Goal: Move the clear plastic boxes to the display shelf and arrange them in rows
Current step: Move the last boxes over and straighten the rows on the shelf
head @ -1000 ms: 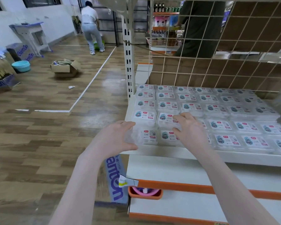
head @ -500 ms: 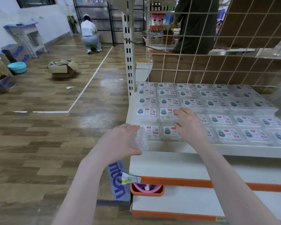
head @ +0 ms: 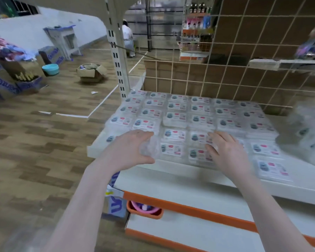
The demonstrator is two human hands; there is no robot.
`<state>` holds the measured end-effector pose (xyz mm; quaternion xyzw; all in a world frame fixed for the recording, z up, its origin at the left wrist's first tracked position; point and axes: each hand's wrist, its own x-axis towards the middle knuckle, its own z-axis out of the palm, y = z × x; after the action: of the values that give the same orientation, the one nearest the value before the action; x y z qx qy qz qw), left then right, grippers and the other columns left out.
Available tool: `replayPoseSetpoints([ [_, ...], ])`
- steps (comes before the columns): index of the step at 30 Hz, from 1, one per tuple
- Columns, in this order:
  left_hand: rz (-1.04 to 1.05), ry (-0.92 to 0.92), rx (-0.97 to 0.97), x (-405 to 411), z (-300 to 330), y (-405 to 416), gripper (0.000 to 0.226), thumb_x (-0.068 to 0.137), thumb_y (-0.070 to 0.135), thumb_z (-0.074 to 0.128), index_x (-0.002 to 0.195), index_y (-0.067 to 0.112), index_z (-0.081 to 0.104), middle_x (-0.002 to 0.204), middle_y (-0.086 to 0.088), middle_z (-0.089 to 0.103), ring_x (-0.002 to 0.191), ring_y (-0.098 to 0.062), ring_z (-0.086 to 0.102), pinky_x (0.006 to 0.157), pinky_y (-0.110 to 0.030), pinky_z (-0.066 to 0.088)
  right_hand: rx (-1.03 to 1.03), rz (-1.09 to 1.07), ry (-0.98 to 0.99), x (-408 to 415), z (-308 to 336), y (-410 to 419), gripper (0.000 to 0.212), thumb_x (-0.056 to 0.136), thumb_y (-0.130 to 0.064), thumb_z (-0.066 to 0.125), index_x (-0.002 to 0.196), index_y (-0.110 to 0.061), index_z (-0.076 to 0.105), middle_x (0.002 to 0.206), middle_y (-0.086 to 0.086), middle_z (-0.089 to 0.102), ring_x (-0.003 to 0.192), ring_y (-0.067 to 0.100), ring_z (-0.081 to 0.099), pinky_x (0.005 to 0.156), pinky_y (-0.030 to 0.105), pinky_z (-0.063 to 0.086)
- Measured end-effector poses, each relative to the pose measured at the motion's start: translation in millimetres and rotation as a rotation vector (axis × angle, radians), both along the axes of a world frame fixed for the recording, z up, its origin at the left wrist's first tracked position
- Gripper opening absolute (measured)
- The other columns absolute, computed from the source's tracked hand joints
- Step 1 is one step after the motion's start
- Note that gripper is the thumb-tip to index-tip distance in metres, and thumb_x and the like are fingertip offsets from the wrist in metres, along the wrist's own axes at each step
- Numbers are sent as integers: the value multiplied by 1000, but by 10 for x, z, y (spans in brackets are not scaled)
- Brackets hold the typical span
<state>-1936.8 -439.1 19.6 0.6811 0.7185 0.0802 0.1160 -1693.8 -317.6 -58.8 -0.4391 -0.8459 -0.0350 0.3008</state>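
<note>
While both hands work the near edge of the display shelf (head: 171,166), a front row is being squared.
Left hand (head: 129,150) curls round a clear plastic box (head: 149,148) at near left, likely to seat it; right hand (head: 224,151) lies flat, fingers straight, steadying neighbours. Rows: about six across; total uncountable through blur.

Clear plastic boxes (head: 175,117) in rows on display shelf (head: 225,186). L hand (head: 129,150) curls round front-row box edge; R hand (head: 225,151) flat on boxes, fingers straight. Frame blurred.
</note>
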Motion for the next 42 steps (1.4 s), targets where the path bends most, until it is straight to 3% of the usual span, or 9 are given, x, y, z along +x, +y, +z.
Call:
replayPoseSetpoints([
  [8,-43,7,-30,588,49,405,78,81,42,69,146,28,29,150,8,33,136,-12,30,102,-19,24,4,34,3,532,-72,211,28,69,-4,79,94,-1,68,89,16,66,77,37,63,64,42,53],
  [13,-74,-3,-64,710,-98,641,76,79,42,71,143,28,32,146,6,40,130,-16,40,104,-31,35,16,31,38,518,-139,253,26,67,-4,80,90,-2,69,85,13,66,72,34,61,62,38,51],
  [21,-146,-13,-92,678,-252,649,81,79,40,71,146,28,27,149,8,26,134,-12,30,105,-25,26,65,20,45,516,-180,250,21,67,-6,81,86,-4,71,83,10,65,71,32,62,60,35,52],
  [25,-124,-91,-101,603,-175,682,65,83,39,68,140,27,41,140,6,41,127,-12,40,104,-26,31,49,10,41,523,-200,275,21,69,-8,80,87,-6,71,85,9,64,72,31,61,60,36,52],
  [28,-62,-266,-75,522,-60,699,44,87,36,64,129,24,56,132,8,54,119,-6,48,95,-18,34,52,15,42,526,-205,274,21,68,-8,81,87,-6,71,85,9,64,70,32,61,58,37,51],
  [32,-5,-403,-79,458,-18,726,33,87,32,65,119,29,61,123,6,58,111,-5,54,97,-28,44,49,7,31,532,-203,269,21,69,-9,80,88,-8,71,85,8,65,70,31,61,56,36,52],
  [34,-13,-381,-41,467,-29,743,33,89,29,63,122,28,59,124,6,58,113,-5,52,98,-27,42,49,1,27,527,-202,269,20,69,-9,80,88,-8,71,85,8,65,71,30,61,56,36,52],
  [37,-52,-204,26,490,-61,765,41,91,26,60,131,25,52,133,5,52,117,-7,48,99,-24,37,60,3,30,527,-197,266,21,68,-8,80,87,-7,72,84,8,65,70,30,62,57,36,52],
  [42,-111,18,-39,492,-144,715,63,88,42,61,144,26,37,149,6,34,135,-10,29,105,-20,20,59,9,41,535,-188,252,20,69,-9,79,87,-8,72,84,7,66,72,29,62,59,35,52],
])
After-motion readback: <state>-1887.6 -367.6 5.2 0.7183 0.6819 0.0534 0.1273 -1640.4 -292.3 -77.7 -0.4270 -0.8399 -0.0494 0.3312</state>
